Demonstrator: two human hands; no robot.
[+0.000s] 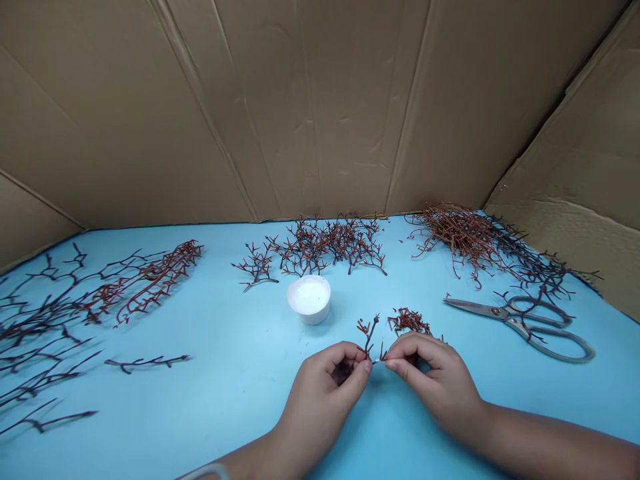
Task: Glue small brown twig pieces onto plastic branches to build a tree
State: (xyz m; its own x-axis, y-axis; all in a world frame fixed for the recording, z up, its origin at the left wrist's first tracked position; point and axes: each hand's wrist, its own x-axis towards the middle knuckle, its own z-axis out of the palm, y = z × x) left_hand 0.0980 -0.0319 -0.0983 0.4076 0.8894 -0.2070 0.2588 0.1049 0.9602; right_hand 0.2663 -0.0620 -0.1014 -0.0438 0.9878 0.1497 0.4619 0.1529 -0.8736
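Note:
Between thumb and forefinger, my left hand (327, 393) pinches a small dark branching twig (369, 337) with reddish-brown tips pointing up. My right hand (437, 377) is closed in a pinch on a small reddish-brown twig piece (383, 352), close against the twig's right side. A tiny white spot shows where the two pieces meet. Just behind my right hand lies a small heap of short reddish-brown cut pieces (410, 321). A white paper cup (310, 300) with white contents stands behind my left hand. My palms hide the lower part of the twig.
Scissors (520, 323) lie on the blue tabletop (225, 413) at right. Branched twigs (330, 243) are piled at the back, with a reddish bundle (455, 233) at back right. Dark branches (45, 320) and a reddish bunch (150, 277) spread left. Cardboard walls (320, 107) enclose the table's back.

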